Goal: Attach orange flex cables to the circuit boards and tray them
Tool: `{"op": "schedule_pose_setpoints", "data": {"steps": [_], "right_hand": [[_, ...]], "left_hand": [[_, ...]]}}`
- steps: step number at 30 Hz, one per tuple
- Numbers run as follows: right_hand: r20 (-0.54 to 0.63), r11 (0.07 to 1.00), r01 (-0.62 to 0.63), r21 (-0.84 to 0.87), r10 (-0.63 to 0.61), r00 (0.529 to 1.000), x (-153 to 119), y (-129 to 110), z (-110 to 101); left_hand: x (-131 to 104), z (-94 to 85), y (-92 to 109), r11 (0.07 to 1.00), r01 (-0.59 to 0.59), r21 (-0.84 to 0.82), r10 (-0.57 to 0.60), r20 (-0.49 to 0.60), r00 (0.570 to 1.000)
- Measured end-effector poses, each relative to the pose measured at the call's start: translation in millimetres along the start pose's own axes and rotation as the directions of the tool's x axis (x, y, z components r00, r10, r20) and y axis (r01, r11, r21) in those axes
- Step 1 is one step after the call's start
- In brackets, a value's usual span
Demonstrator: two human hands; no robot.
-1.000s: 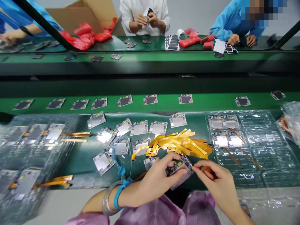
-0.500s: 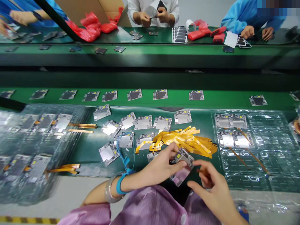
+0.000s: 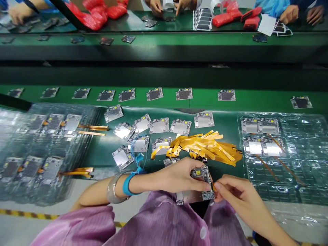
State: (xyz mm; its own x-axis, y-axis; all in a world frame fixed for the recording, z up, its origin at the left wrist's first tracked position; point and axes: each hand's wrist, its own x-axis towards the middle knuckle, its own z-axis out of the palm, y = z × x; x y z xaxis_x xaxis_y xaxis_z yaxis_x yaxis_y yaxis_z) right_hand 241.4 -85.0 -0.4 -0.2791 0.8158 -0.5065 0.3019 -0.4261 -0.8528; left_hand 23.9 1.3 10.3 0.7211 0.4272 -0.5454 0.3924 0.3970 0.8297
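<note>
My left hand (image 3: 176,177), wearing a blue wrist strap, is closed on a circuit board (image 3: 189,197) with a silver shield and a yellow sticker. The board is held in front of my body, above the table's near edge. At the board's right edge, the fingers of my right hand (image 3: 235,194) pinch an orange flex cable (image 3: 214,187), of which only a short bit shows. Whether the cable is joined to the board cannot be made out. Just beyond my hands lies a heap of orange flex cables (image 3: 205,148). Several silver-shielded boards (image 3: 159,125) lie left of and behind the heap.
Stacked clear trays (image 3: 94,119) with boards and cables stand at left. Another clear tray (image 3: 302,136) at right holds several boards. A green belt (image 3: 202,97) carries a row of boards. Across the line, co-workers' hands (image 3: 289,14) work near red bags (image 3: 227,15).
My right hand has closed from spread fingers into a pinch on the cable at the board's edge. The board has been turned in my left hand. The view has tilted down.
</note>
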Motion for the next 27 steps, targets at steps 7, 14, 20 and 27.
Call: {"op": "schedule_pose_setpoints", "data": {"steps": [7,14,20,27], "right_hand": [[0.018,0.996,0.044,-0.079,-0.043,0.999,-0.5,-2.4,-2.5],[0.153,0.992,0.015,-0.127,0.005,0.988,2.2,-3.5,-7.7],[0.2,0.996,0.016,-0.092,0.003,0.98,7.4,-0.8,-4.1],[-0.047,0.897,0.298,-0.325,-0.33,0.943,0.2,13.3,5.7]], "left_hand": [[-0.6,0.7,1.1,0.999,0.032,0.026,-0.032,0.028,0.999],[2.6,1.9,-3.0,1.0,0.027,-0.007,-0.027,0.074,0.997],[4.8,-1.8,-1.0,0.994,0.032,0.102,-0.041,0.088,0.995],[21.7,10.7,-10.3,0.997,0.043,0.07,-0.039,-0.061,0.997]]}}
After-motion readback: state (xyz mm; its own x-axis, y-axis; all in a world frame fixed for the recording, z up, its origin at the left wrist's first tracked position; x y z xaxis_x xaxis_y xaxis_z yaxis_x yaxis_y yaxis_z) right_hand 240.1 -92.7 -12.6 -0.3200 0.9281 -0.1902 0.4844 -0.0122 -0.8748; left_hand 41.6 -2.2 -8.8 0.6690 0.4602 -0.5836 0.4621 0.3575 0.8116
